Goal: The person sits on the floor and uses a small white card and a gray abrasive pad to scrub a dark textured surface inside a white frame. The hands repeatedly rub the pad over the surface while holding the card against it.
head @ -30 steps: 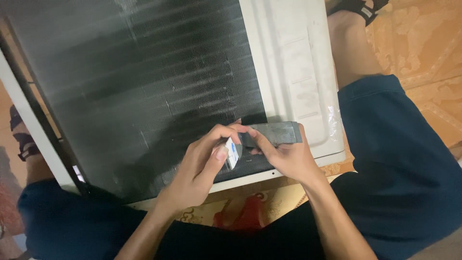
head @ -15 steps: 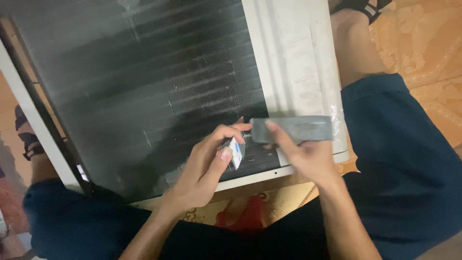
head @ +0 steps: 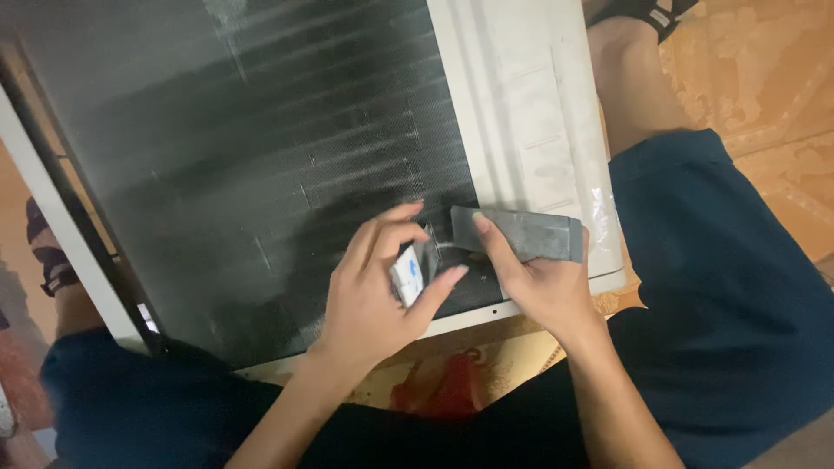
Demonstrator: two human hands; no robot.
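1. Our left hand (head: pixel 373 291) pinches a small white-and-blue card (head: pixel 407 274) over the dark finned coil (head: pixel 261 156).
2. Our right hand (head: pixel 534 282) grips a grey strip (head: pixel 521 234) at the coil's right edge, beside the white casing (head: pixel 530 104).
3. We appear to be working at the fins; further strokes likely need light, straight pressure.

Dark navy shorts (head: pixel 730 287) cover both thighs; forearms bare — black strapped sandals (head: pixel 643 13) on the feet.

The left hand (head: pixel 373 295) hides most of a small white card (head: pixel 407 275).
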